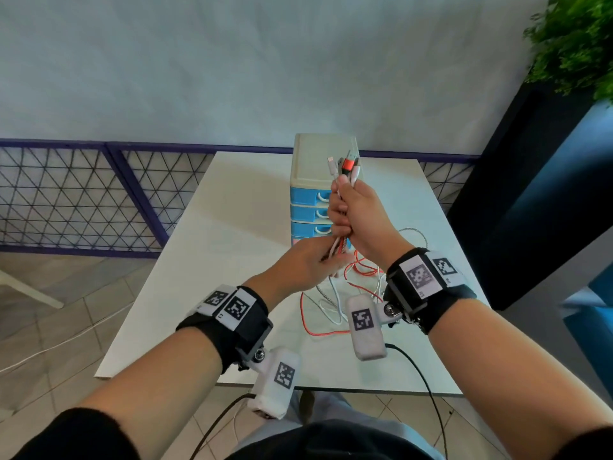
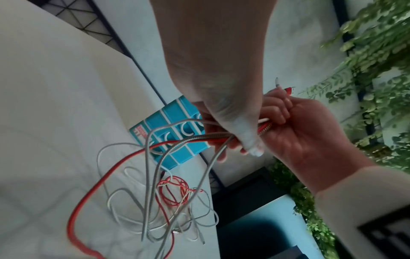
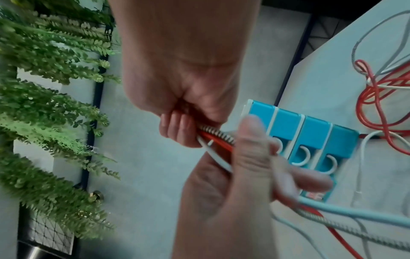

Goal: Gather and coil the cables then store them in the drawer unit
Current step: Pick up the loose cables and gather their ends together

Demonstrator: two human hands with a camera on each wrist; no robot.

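My right hand [image 1: 356, 215] is raised above the table and grips a bundle of red, white and braided cables [image 1: 339, 249], fist closed round them. Their plug ends [image 1: 346, 166] stick up out of the fist. Just below it, my left hand [image 1: 306, 267] closes its thumb and fingers round the same strands [image 2: 224, 139]. The loose lengths [image 1: 335, 310] hang down and lie tangled on the white table [image 1: 232, 234]. Behind my hands stands the drawer unit [image 1: 310, 190], cream topped, with blue drawers that are all closed.
A purple-framed mesh fence [image 1: 83, 194] runs behind the table under a pale wall. A dark blue planter [image 1: 530, 200] with a green plant [image 1: 577, 41] stands at the right. A white cord [image 1: 49, 346] trails over the tiled floor at the left.
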